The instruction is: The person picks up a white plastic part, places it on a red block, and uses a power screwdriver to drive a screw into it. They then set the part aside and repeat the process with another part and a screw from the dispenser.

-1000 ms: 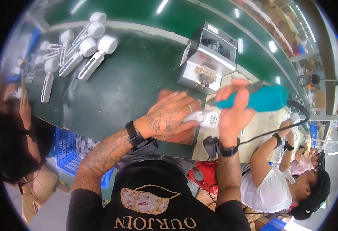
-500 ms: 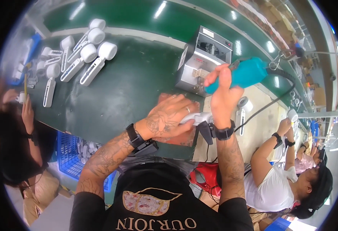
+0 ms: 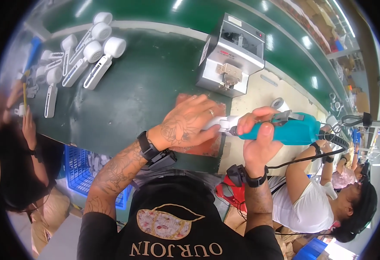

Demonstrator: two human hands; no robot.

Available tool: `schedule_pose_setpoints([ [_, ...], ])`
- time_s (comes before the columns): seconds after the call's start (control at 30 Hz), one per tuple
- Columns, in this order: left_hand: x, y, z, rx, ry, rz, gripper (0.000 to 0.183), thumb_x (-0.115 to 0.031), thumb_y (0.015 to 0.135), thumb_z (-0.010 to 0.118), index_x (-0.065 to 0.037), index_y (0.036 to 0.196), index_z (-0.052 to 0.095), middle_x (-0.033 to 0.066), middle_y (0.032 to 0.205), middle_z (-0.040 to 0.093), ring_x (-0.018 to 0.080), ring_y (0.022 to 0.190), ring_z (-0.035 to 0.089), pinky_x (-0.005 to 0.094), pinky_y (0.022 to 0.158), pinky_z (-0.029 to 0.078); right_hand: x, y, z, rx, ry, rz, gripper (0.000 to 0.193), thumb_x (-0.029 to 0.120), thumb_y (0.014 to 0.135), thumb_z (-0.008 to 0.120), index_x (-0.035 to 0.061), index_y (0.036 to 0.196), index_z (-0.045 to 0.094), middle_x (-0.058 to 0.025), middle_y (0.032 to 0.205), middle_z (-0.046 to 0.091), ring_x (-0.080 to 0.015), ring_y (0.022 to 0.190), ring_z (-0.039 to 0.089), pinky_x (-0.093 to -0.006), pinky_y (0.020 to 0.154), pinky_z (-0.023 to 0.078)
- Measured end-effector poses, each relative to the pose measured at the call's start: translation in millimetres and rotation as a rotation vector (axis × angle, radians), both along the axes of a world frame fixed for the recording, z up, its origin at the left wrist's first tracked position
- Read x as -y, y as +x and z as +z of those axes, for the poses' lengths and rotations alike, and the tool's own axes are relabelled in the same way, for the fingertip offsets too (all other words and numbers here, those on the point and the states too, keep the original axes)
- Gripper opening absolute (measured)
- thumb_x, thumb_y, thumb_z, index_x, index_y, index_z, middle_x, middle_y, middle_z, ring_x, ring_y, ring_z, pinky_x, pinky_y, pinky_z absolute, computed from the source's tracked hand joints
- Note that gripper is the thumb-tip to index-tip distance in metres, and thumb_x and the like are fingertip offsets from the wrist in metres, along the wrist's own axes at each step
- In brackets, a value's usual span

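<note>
My left hand (image 3: 191, 123) presses down on a white plastic part (image 3: 218, 124), fingers closed over it. That part rests on a reddish-brown mat (image 3: 207, 152) on the green bench, its far portion hidden under the hand. My right hand (image 3: 261, 138) is wrapped round a teal electric screwdriver (image 3: 300, 129), which lies almost level. The driver's tip points left and meets, or nearly meets, the right end of the white part. Behind both hands stands a grey and black screw feeder (image 3: 231, 60) with a metal fitting on its front.
Several white round-headed pieces with slotted handles (image 3: 98, 71) lie at the back left. Another round-headed piece (image 3: 279, 104) is behind the screwdriver. A black cable (image 3: 304, 160) trails from the driver. A blue crate (image 3: 78, 173) sits below the bench; co-workers (image 3: 307, 195) work on either side.
My right hand has brought the screwdriver down from the front of the screw feeder to the white part, turning it nearly level. My left hand keeps its hold in the same place.
</note>
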State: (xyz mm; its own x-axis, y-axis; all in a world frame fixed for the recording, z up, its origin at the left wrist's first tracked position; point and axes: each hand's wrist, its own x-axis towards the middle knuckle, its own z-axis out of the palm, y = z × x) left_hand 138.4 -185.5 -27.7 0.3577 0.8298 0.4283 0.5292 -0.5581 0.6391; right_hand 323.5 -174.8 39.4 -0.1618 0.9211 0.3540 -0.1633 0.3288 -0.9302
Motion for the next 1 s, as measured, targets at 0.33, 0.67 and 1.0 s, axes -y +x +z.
schedule_pose_setpoints([
  [0.33, -2.1, 0.1, 4.0, -0.083, -0.034, -0.036, 0.037, -0.023, 0.091, 0.064, -0.004, 0.122, 0.061, 0.0105, 0.123, 0.059, 0.0297, 0.111, 0.053, 0.0427, 0.096, 0.043, -8.0, 0.1, -19.9, -0.077, 0.011, 0.080, 0.040, 0.038, 0.097, 0.067, 0.0027, 0.099, 0.049, -0.0079, 0.070, 0.052, -0.0200, 0.060, 0.053, -0.0337, 0.055, 0.046],
  [0.67, -7.0, 3.5, 20.9, -0.058, 0.054, -0.049, 0.037, -0.021, 0.088, 0.068, -0.008, 0.122, 0.063, 0.0077, 0.132, 0.059, 0.0316, 0.106, 0.057, 0.0455, 0.094, 0.044, -2.4, 6.5, -24.6, -0.125, 0.018, 0.033, 0.032, 0.033, 0.099, 0.065, 0.0037, 0.100, 0.051, -0.0079, 0.074, 0.056, -0.0186, 0.066, 0.057, -0.0332, 0.059, 0.049],
  [1.0, 45.7, -21.6, 15.3, -0.353, 0.234, -0.044, 0.036, -0.014, 0.084, 0.074, -0.007, 0.118, 0.064, 0.0076, 0.116, 0.068, 0.0277, 0.096, 0.069, 0.0384, 0.078, 0.056, 33.9, 21.0, 8.6, -0.297, -0.108, -0.034, 0.025, 0.023, 0.090, 0.068, 0.0034, 0.101, 0.057, -0.0116, 0.081, 0.061, -0.0244, 0.073, 0.061, -0.0340, 0.063, 0.050],
])
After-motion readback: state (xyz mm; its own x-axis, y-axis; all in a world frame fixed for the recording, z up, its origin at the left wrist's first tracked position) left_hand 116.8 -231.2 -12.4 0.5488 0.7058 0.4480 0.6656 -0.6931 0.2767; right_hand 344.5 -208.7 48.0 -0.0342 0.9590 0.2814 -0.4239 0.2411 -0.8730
